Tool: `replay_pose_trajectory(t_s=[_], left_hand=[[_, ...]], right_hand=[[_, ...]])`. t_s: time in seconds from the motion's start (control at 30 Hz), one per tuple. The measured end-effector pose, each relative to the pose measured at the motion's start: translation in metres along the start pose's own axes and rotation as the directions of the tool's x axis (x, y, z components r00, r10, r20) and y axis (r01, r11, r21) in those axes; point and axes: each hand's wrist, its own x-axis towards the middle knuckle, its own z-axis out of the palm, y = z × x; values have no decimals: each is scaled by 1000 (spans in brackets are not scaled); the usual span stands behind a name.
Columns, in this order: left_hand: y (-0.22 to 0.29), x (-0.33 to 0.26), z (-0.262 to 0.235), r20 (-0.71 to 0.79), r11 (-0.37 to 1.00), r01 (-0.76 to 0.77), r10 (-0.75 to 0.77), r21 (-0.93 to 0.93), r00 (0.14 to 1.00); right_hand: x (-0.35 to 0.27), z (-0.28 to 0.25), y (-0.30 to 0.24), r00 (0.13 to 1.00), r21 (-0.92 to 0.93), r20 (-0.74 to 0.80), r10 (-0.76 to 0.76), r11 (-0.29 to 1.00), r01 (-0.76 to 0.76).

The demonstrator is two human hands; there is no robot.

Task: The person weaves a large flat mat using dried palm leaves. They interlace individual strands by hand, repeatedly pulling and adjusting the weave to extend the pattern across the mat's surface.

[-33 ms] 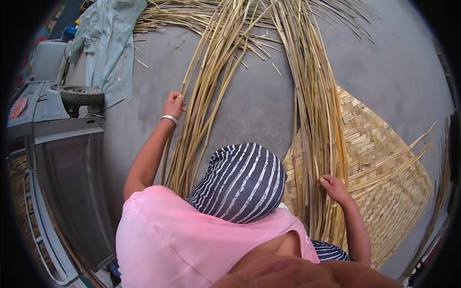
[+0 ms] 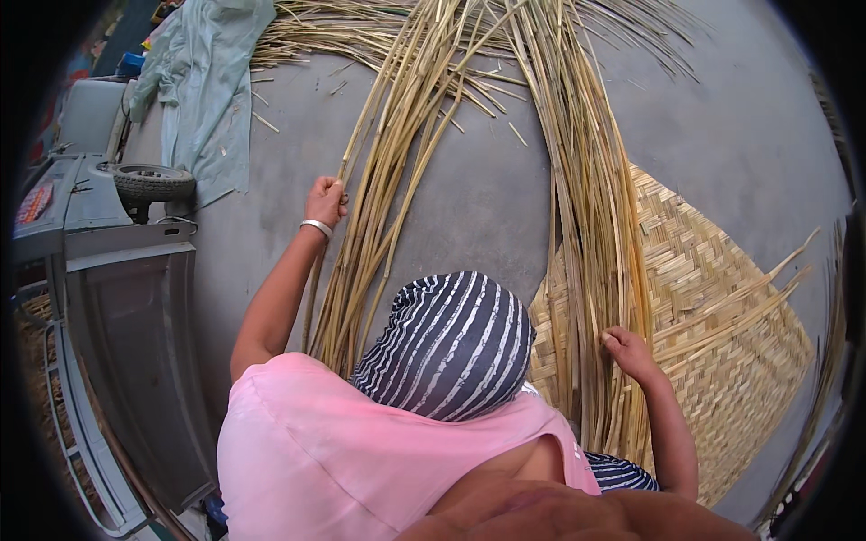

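Two long bundles of dry yellow-brown reeds run away from me, the left bundle [image 2: 383, 180] beside my left knee and the right bundle [image 2: 586, 198] on my right. My left hand [image 2: 326, 201], with a silver bracelet at its wrist, is closed on a reed at the outer edge of the left bundle. Part of that reed shows below the hand. My right hand [image 2: 630, 353] is closed in a pinch over the near part of the right bundle; its fingertips are small, and I cannot make out what they hold. Beneath that bundle lies a woven mat [image 2: 731, 307].
More reeds [image 2: 334, 36] lie crosswise at the far end, with short scraps around. To the left stand a grey metal cart [image 2: 126, 343] with a small wheel [image 2: 153, 181] and a pale green plastic sheet [image 2: 207, 99]. Loose strips [image 2: 767, 293] stick out past the mat's right edge.
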Motion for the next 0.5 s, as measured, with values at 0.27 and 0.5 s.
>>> replay_pose_trajectory(t_s=[0.27, 0.5], left_hand=[[133, -46, 1, 165, 933, 62, -3, -354, 986], [295, -37, -15, 56, 790, -334, 419, -514, 906]], right_hand=[[17, -9, -5, 993, 61, -80, -85, 994, 90], [16, -17, 13, 990, 193, -74, -119, 972, 131]])
